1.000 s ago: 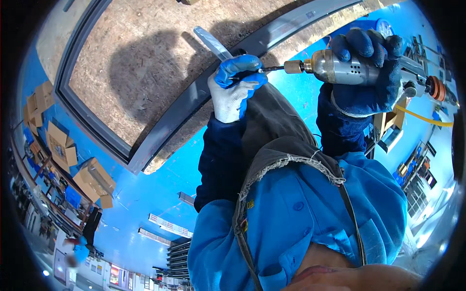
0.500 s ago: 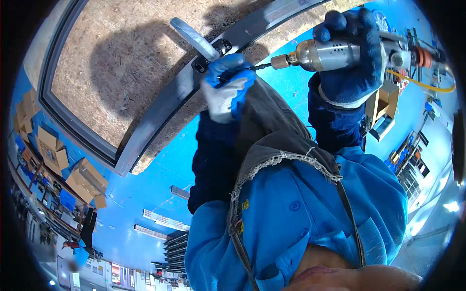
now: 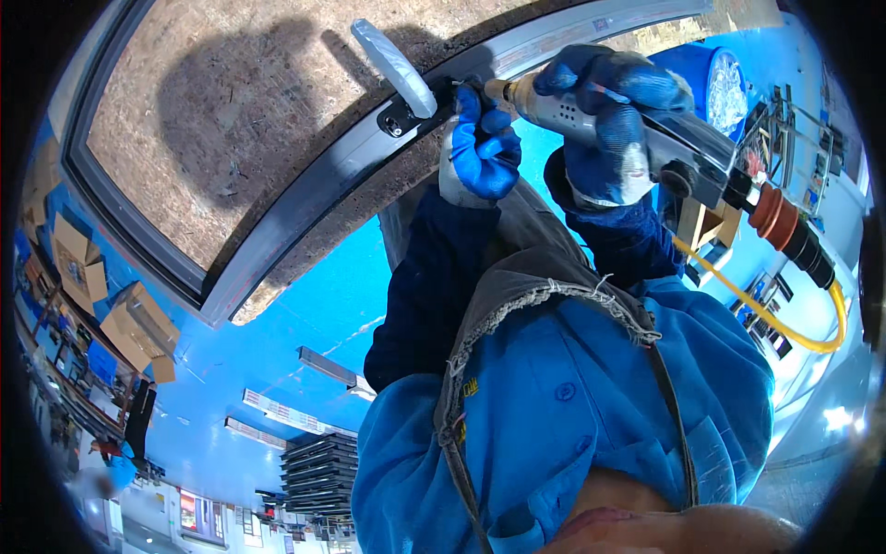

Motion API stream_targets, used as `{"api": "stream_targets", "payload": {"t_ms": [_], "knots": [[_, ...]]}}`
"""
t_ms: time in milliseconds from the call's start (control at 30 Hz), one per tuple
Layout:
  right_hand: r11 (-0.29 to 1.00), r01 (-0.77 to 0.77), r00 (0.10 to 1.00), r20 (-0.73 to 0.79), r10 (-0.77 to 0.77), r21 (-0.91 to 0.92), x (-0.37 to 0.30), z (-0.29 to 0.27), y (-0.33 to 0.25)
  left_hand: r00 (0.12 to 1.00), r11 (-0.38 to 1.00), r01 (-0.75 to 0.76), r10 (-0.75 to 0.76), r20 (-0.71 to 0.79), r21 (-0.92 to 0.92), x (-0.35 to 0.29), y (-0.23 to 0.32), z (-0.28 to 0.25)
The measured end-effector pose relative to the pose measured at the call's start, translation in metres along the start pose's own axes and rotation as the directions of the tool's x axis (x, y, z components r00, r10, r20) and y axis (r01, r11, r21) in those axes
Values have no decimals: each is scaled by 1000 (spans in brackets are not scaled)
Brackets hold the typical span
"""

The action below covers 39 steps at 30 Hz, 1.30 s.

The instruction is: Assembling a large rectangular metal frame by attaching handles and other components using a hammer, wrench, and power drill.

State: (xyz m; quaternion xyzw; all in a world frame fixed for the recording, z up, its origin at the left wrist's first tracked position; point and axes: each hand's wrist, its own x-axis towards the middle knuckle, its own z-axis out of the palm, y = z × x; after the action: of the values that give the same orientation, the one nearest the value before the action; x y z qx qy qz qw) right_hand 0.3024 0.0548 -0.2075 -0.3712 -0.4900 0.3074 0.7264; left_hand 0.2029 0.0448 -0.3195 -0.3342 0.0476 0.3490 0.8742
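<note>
A light-coloured lever handle stands out from a dark base plate on a curved-looking grey frame. A screw shows at the base plate's near end. My left hand, in a blue-and-white glove, is closed beside the plate's other end, fingertips pinched at the tool's tip; what they hold is hidden. In its blue glove, my right hand wraps round a silver power screwdriver. The tool lies nearly level, its nose against my left fingertips at the frame.
The frame rests on a speckled board. A yellow hose loops from the screwdriver's rear. Beyond it stands a blue drum. Cardboard boxes are on the blue floor at left, with stacked dark profiles lower down.
My right hand has brought the screwdriver leftward, so its nose now meets the handle's base plate. My left hand has shifted right, to the plate's far end.
</note>
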Motion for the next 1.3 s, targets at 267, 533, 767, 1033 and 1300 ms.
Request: {"api": "stream_targets", "payload": {"t_ms": [267,533,767,1033,1300], "knots": [[996,-30,982,183,46,-88,16,26,20,868,784,-84,360,-341,615,-55,4,25],[989,-82,984,147,100,-123,11,27,28,715,-746,-312,224,662,589,-53,107,90],[996,-88,996,14,88,-32,13,26,27,969,-991,-93,-68,239,93,-34,95,107],[985,-36,994,100,53,-167,15,25,27,941,-991,-134,-119,316,25,-14,97,79],[982,-43,988,137,69,-186,10,35,23,901,-974,-215,-170,399,71,-9,106,65]]}}
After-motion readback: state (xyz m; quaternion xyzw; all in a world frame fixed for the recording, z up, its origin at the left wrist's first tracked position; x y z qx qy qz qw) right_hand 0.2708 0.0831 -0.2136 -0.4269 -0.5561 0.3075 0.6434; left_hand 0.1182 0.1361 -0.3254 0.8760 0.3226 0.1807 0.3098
